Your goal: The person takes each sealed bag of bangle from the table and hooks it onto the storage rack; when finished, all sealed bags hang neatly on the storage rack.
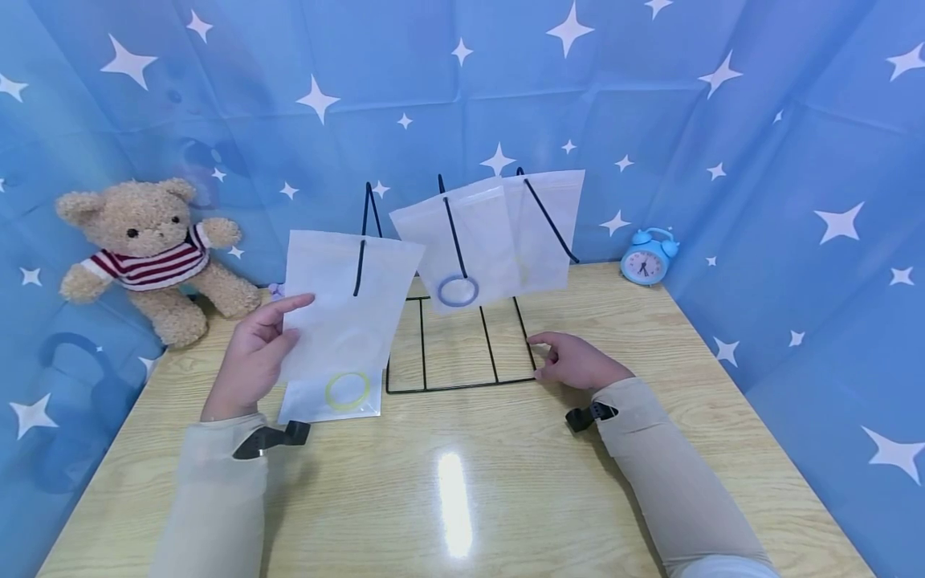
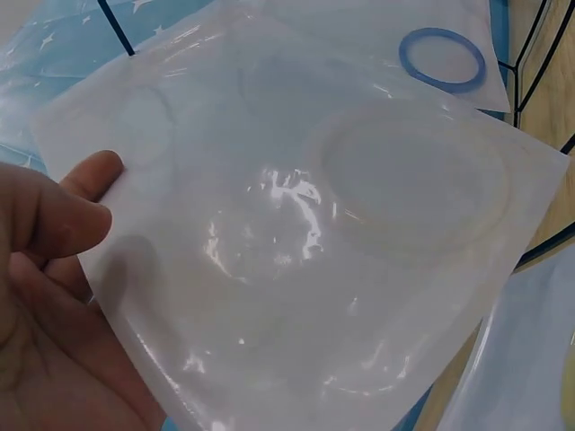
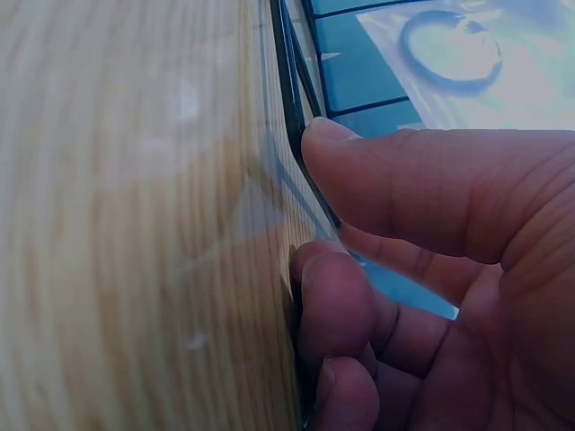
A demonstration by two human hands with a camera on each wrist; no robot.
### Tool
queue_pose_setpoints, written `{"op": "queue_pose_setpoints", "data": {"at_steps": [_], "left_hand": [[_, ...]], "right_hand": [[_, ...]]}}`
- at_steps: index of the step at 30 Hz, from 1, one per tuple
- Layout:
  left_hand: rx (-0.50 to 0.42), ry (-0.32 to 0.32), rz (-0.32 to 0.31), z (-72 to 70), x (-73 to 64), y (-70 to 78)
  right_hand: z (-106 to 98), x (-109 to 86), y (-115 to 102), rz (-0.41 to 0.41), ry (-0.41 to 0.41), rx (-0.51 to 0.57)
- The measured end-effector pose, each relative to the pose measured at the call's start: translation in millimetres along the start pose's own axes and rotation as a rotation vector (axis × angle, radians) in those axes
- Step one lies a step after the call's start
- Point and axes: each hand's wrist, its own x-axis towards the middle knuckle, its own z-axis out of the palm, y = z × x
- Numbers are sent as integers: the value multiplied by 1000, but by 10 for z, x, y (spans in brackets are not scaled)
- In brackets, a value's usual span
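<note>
A white translucent zip bag point(image 1: 347, 301) hangs on the left hook of a black wire rack point(image 1: 462, 387). My left hand point(image 1: 253, 353) is at its left edge, thumb and straight index finger overlapping its face. In the left wrist view a pale ring point(image 2: 413, 180) shows faintly through this bag. Below it lies another bag with a yellow ring point(image 1: 347, 391). The middle hook bears a bag point(image 1: 462, 233) with a blue ring point(image 1: 458, 291); a further bag point(image 1: 552, 217) hangs at right. My right hand point(image 1: 578, 360) holds the rack's front right corner between thumb and fingers.
A teddy bear point(image 1: 152, 257) in a striped jumper sits at the back left of the wooden table point(image 1: 361, 498). A light blue alarm clock point(image 1: 645, 261) stands at the back right. Blue star-patterned curtains point(image 1: 405, 72) close off the back and sides.
</note>
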Motion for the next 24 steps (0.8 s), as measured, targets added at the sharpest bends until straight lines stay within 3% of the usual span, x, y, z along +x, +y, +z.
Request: {"op": "queue_pose_setpoints", "data": {"at_steps": [6,13,20,24], "left_hand": [[19,-16,-6,1,8,-73],[49,-160,3,-16,32,-193],[90,-346,-145,37,52,-296],[102,-443,-191,68,64,-358]], "right_hand": [[-5,-1,-2,4,-4,4],[-8,-12,-8,7,-3,7],[-7,-15,-13,7,-4,13],[-7,-13,-21,6,-5,13]]}}
